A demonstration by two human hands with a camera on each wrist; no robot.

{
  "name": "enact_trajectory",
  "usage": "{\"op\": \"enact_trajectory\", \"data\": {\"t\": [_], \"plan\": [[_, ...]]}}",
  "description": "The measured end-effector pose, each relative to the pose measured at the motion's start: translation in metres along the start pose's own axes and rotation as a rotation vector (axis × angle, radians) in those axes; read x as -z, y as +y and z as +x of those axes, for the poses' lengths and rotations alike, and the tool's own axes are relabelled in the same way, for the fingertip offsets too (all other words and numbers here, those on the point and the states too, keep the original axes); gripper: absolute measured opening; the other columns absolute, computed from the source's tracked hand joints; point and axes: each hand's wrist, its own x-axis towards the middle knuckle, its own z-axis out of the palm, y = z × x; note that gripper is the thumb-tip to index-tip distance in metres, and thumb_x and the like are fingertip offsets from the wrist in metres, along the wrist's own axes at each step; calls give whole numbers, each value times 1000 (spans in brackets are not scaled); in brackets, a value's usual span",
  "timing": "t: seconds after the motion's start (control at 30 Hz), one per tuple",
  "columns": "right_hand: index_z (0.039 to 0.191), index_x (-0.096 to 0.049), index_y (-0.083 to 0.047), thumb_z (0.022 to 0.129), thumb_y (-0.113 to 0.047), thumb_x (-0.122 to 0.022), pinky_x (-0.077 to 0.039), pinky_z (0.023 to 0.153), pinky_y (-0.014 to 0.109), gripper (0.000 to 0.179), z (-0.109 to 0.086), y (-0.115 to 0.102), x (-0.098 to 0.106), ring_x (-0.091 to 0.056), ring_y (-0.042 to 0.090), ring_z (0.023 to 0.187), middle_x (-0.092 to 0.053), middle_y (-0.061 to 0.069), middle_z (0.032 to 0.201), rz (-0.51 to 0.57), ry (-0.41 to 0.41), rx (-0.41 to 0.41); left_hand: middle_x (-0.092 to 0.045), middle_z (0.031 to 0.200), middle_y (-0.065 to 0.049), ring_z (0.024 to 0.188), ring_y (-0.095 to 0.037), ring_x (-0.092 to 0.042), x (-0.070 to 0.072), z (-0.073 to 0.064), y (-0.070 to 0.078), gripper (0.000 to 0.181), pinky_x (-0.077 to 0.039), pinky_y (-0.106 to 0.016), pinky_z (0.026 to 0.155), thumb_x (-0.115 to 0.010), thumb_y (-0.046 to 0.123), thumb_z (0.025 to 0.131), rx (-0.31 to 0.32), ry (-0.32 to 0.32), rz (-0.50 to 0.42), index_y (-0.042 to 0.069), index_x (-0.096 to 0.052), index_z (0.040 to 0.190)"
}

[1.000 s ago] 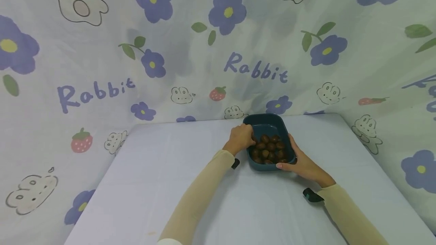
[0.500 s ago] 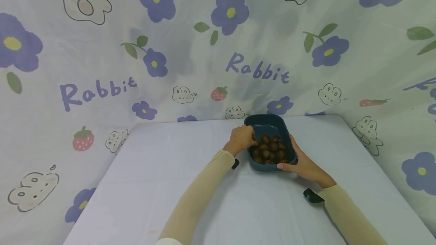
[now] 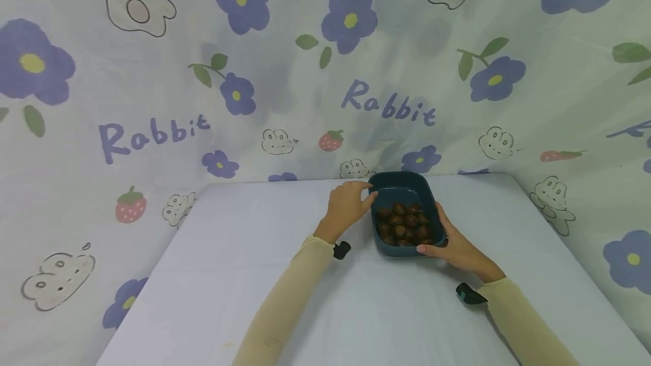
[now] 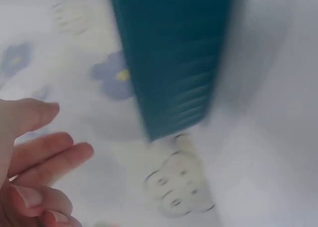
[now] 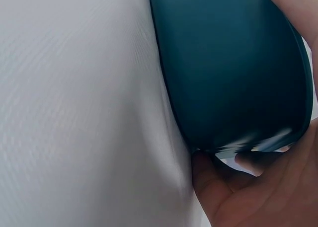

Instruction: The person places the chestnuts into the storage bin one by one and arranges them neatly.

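A dark teal box [image 3: 396, 252] with rounded corners stands near the table's far edge. Brown chestnuts [image 3: 399, 222] fill its nearer half, while the far half shows bare floor. My right hand [image 3: 460, 250] grips the near right corner, thumb along the front rim and fingers round the side wall; the right wrist view shows the box wall [image 5: 228, 73] within that grasp. At the left rim, my left hand [image 3: 346, 208] has its thumb and fingers spread apart. In the left wrist view these fingers [image 4: 64, 162] are loose, with nothing between them, beside the teal wall [image 4: 174, 53].
White cloth covers the table [image 3: 244, 253]. Behind it hangs a pale curtain [image 3: 285, 83] printed with flowers, rabbits and strawberries. A small black wrist device [image 3: 342, 250] is at the left cuff, another black device [image 3: 469, 293] at the right cuff.
My left hand has come out of the box to the left, its curled fingers now spread at the rim. The right hand keeps its hold on the corner.
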Motion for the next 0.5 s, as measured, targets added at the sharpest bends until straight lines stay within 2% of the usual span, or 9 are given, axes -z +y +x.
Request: {"op": "enact_trajectory", "data": {"t": [0.1,0.17,0.3,0.5], "plan": [[161,23,-37,89,-40,-80,-16,112,84,126,-2,2,4,-1,58,156,14,16,174,-4,1,-3,-80,115,-3,72,-23,-74,15,-8,-4,34,-49,-32,48,-66,42,100,15,108,-42,20,-77,123],[161,24,-35,89,-40,-80,-15,111,84,126,-3,3,6,-1,58,156,14,16,174,-8,3,-7,-79,118,-4,85,-26,-77,25,-14,-5,33,-55,-36,53,-67,40,100,18,153,-65,18,-77,122],[162,25,-28,90,-40,-80,-14,112,83,127,-7,4,9,0,57,157,16,16,174,-12,11,-15,-78,120,-6,99,-28,-78,40,-25,-9,32,-61,-41,64,-68,37,99,33,198,-129,15,-78,121],[163,24,-19,90,-41,-79,-15,113,83,128,-9,3,11,0,58,156,17,19,173,-25,5,-29,-78,121,-8,106,-30,-76,53,-38,-16,32,-62,-43,69,-69,34,99,80,225,-160,11,-77,120]]}}
